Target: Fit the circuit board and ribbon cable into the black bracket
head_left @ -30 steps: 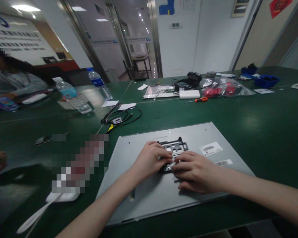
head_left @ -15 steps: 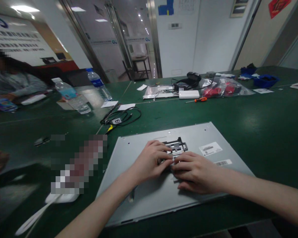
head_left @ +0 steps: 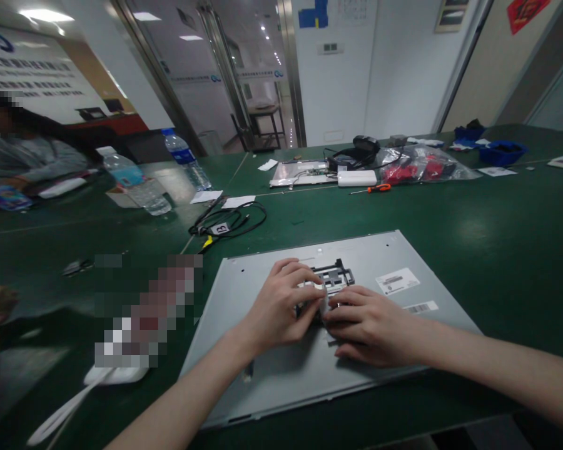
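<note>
A flat grey metal panel, like the back of a display, lies on the green table. Near its middle sits a dark slotted bracket, partly covered by my fingers. My left hand is closed in a pinch at the bracket's near left part. A small pale grey piece shows at its fingertips; its kind is unclear. My right hand rests on the panel to the right, fingers bent and close together, tips at the same piece. What lies under those fingertips is hidden. A white label is stuck beyond my right hand.
A coiled black cable and two water bottles stand or lie at the left back. An orange-handled screwdriver lies behind the panel, near a white box. Another person sits at far left.
My left hand has risen slightly, its knuckles higher, and more of the pale piece shows between the hands. My right hand has hardly moved.
</note>
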Motion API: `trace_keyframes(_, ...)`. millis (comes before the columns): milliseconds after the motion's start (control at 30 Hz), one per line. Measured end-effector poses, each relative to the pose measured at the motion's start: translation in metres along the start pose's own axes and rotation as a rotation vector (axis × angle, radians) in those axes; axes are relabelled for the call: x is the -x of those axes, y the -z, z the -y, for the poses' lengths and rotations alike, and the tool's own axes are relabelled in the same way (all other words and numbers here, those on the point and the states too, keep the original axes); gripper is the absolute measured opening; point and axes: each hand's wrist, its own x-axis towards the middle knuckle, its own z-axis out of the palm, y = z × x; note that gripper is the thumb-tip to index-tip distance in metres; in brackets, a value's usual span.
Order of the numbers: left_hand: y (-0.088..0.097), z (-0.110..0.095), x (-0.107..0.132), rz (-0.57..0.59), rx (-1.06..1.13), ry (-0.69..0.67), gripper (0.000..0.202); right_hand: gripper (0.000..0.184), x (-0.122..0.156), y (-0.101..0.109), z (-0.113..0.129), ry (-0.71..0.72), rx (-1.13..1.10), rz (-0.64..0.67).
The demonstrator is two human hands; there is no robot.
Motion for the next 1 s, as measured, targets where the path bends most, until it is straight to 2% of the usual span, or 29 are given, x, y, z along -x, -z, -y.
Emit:
trace_keyframes(167, -0.002, 0.002, 0.001, 0.036, -0.047, -0.007, 0.012, 0.023, 0.000, 0.000, 0.000, 0.009, 0.006, -0.001)
trace_keyframes(567, 0.002, -0.009, -0.002, 0.146, -0.100, -0.096, 0.019, 0.020, -0.001, -0.001, 0.001, 0.000, -0.001, -0.003)
trace_keyframes(700, 0.001, -0.007, -0.002, 0.187, -0.060, -0.093, 0.019, 0.021, -0.001, 0.000, 0.002, -0.001, -0.005, 0.003)
trace_keyframes(1000, 0.003, 0.000, -0.002, 0.197, 0.019, -0.036, 0.020, 0.021, -0.001, 0.000, 0.001, 0.000, -0.016, -0.007)
